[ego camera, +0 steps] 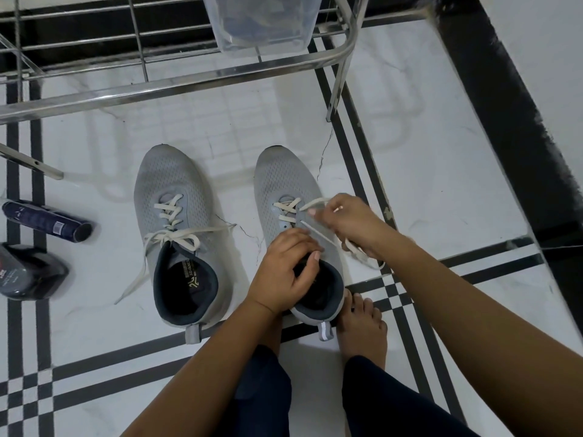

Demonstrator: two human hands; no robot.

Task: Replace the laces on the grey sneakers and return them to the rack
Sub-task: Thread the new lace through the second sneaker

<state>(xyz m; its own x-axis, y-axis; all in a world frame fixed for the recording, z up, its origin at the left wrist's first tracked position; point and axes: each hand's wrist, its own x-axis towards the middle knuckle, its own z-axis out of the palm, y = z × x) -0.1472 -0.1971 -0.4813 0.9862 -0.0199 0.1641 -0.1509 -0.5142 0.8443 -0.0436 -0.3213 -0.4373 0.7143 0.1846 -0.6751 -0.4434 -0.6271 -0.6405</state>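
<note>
Where the half-laced sneaker (pixel 277 178) stands, centre frame: left hand (pixel 285 266) grips its tongue.
Right hand (pixel 344 222): pinches the cream lace (pixel 315 203).
Laced sneaker (pixel 167 178): centre left.

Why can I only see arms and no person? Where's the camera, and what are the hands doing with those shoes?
The camera sits on the person's head, looking down, so you see only arms, legs and bare feet. A laced grey sneaker and a half-laced sneaker stand on the tiled floor before a metal rack. The left hand holds the half-laced sneaker steady, while the right hand pinches its cream lace, probably threading it. A dark can lies on the floor nearby.
</note>
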